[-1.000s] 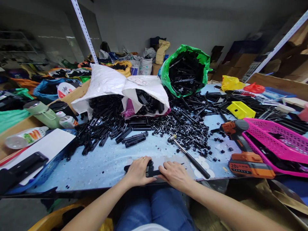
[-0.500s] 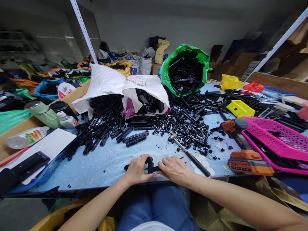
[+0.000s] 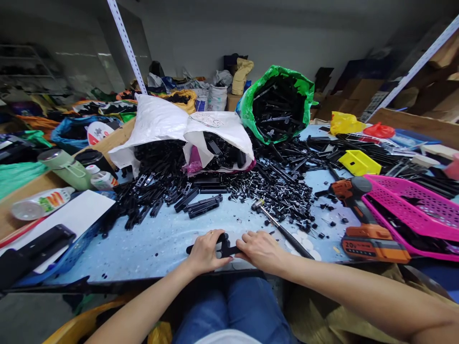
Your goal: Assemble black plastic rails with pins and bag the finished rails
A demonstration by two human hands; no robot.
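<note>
Black part [image 3: 225, 247] is pinched in my left hand [image 3: 207, 252]; my right hand [image 3: 261, 249], fingers bunched, seems to grip its end, a hammer [image 3: 285, 232] just beyond that hand.

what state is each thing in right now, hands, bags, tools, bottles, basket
left hand: gripping
right hand: gripping
black part: held by both hands
hammer: lying down
cordless drill: lying down, battery attached
green sack: open, filled with black parts
front white sack: open, parts inside
pink basket: holding black parts
white-capped bottle: capped
</note>
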